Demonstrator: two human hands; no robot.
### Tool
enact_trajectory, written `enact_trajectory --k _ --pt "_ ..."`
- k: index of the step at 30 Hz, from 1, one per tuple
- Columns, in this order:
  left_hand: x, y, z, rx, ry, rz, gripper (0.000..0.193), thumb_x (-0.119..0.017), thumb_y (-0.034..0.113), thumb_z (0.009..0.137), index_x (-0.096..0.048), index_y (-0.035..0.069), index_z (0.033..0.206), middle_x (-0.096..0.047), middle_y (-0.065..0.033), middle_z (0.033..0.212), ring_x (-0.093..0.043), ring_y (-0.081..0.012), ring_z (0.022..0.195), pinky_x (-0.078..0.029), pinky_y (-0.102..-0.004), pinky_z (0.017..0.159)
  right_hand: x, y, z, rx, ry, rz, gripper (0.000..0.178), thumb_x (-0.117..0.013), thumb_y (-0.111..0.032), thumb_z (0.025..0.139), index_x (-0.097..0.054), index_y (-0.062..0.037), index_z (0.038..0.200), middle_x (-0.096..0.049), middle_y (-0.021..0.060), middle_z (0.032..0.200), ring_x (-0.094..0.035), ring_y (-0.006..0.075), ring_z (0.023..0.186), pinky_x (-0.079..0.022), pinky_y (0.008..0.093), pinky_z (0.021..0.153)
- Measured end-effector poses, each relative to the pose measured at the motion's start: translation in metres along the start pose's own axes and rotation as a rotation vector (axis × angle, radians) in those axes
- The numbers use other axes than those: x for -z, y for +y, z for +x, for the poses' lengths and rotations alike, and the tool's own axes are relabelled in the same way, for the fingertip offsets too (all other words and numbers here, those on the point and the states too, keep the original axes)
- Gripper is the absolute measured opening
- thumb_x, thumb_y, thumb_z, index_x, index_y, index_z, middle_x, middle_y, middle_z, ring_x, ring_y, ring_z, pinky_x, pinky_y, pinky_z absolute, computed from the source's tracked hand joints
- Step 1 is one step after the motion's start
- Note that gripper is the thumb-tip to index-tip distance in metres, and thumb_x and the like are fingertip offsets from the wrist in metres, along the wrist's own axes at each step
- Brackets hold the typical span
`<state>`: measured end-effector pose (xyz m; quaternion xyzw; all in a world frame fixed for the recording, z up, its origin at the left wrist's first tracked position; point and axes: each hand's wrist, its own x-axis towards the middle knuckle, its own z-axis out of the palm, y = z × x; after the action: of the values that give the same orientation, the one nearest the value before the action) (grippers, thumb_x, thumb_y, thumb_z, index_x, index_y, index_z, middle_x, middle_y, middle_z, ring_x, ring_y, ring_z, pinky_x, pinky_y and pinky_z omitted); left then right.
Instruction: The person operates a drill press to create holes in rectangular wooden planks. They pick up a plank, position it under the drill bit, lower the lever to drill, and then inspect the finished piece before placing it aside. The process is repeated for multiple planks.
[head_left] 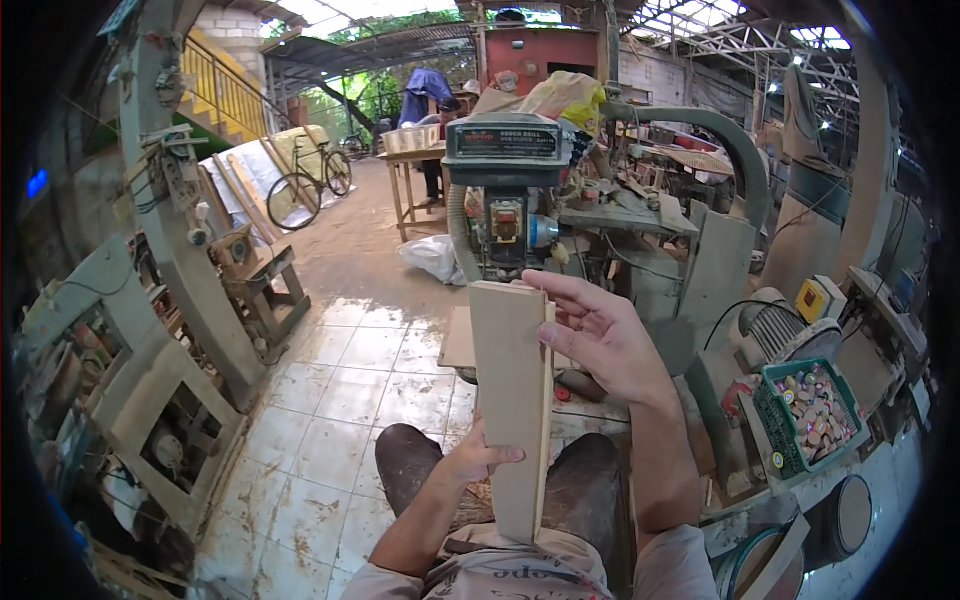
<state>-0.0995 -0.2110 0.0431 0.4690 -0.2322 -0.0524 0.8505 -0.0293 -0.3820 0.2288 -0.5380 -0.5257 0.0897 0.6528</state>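
A long flat wooden board (508,390) stands nearly upright in front of me, its lower end against my shirt. A thinner pale strip (546,400) runs along its right edge, perhaps a second board behind it. My left hand (480,460) is closed round the board's left edge, low down, thumb across its face. At the upper right edge is my right hand (605,335), its thumb on the edge and its fingers reaching over behind the top. Directly beyond the board stands a bench drill (505,150), its lower part hidden by the wood.
To the right, a green basket (775,445) of small round wooden pieces stands near a dusty motor (775,320). Lidded drums (845,515) are below it. Wooden frames (175,420) lean on the left. Farther off are a bicycle (310,180) and a person at a table (410,155).
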Motion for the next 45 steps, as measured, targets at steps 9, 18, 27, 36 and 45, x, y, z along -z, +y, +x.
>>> enact_trajectory --k 9,18,27,36,45 --pt "-0.001 -0.001 -0.002 0.082 -0.072 -0.074 0.05 -0.072 0.011 0.077 -0.05 -0.003 0.119 -0.064 -0.0207 0.108 -0.064 -0.0328 0.099 -0.052 -0.0464 0.087 -0.002 0.002 -0.004 0.032 0.041 -0.023 0.035 -0.064 -0.002 0.085 -0.054 -0.0002 0.118 -0.061 0.0067 0.104 -0.057 0.0074 0.085 -0.047 0.022 0.072" --pt "-0.001 -0.003 -0.002 0.08 -0.053 -0.014 0.052 -0.073 0.011 0.076 -0.049 -0.002 0.12 -0.064 -0.0197 0.107 -0.065 -0.0295 0.097 -0.052 -0.0436 0.085 -0.004 0.0 -0.011 -0.01 0.097 -0.094 0.032 -0.062 0.001 0.085 -0.054 0.0001 0.116 -0.061 -0.0002 0.087 -0.045 -0.0006 0.068 -0.04 0.0162 0.062" --pt "-0.043 0.072 0.026 -0.276 0.323 0.166 0.061 -0.073 0.01 0.078 -0.04 0.0 0.128 -0.06 -0.0125 0.114 -0.06 -0.0193 0.103 -0.051 -0.0316 0.085 -0.006 0.002 -0.008 -0.019 0.127 -0.026 0.032 -0.062 0.002 0.084 -0.054 0.0002 0.115 -0.063 0.0025 0.093 -0.051 -0.0002 0.073 -0.043 0.0156 0.062" --pt "-0.051 0.075 0.041 -0.275 0.23 0.081 0.05 -0.073 0.01 0.078 -0.047 0.001 0.12 -0.064 -0.0116 0.105 -0.066 -0.0206 0.086 -0.056 -0.0349 0.077 -0.017 0.003 -0.006 -0.046 0.227 0.083 0.046 -0.061 0.002 0.083 -0.042 0.0002 0.125 -0.065 0.0147 0.105 -0.061 0.0078 0.087 -0.05 0.0208 0.073" --pt "-0.024 0.073 0.037 -0.304 0.345 0.08 0.051 -0.073 0.012 0.08 -0.046 0.001 0.121 -0.06 -0.009 0.111 -0.058 -0.0162 0.102 -0.047 -0.0305 0.086 -0.029 0.052 -0.045 -0.206 0.175 -0.008 0.042 -0.07 -0.008 0.083 -0.052 0.0041 0.119 -0.066 0.0087 0.097 -0.061 0.0108 0.087 -0.05 0.0259 0.077"
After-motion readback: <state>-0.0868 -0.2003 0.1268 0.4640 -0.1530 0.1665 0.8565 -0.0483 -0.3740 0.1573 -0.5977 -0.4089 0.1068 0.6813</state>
